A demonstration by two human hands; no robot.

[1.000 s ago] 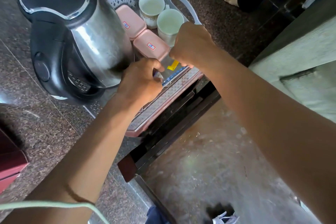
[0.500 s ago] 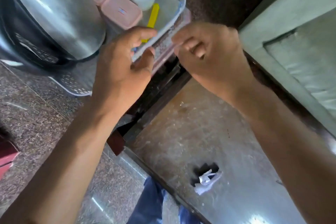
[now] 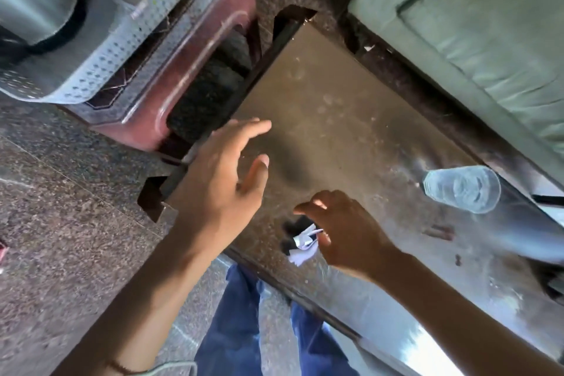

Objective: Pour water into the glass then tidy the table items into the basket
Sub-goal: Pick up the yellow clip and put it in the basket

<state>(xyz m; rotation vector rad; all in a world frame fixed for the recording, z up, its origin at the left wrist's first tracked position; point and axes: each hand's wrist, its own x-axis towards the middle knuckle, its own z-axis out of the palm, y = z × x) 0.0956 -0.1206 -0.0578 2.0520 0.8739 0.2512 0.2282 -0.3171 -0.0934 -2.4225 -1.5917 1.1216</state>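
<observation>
The brown table (image 3: 335,107) fills the middle of the view, its dusty top running from the centre toward four o'clock, with a grey-green cushioned seat (image 3: 488,40) beyond it at two o'clock. At eleven o'clock a maroon stool (image 3: 195,49) carries the pale perforated basket (image 3: 100,64), which holds the steel kettle (image 3: 33,0) at ten o'clock; a strip of yellow and a pink corner show inside the basket at twelve, too blurred to name. The left hand (image 3: 219,183) hovers over the table's near corner, just left of centre, fingers spread wide and empty. The right hand (image 3: 345,235) sits at five o'clock from centre, fingers curled and narrowing over a small crumpled scrap of white paper (image 3: 303,246) beside a dark patch; whether it grips the scrap I cannot tell. The clear glass (image 3: 462,188) stands on the table at three o'clock, well apart from both hands.
</observation>
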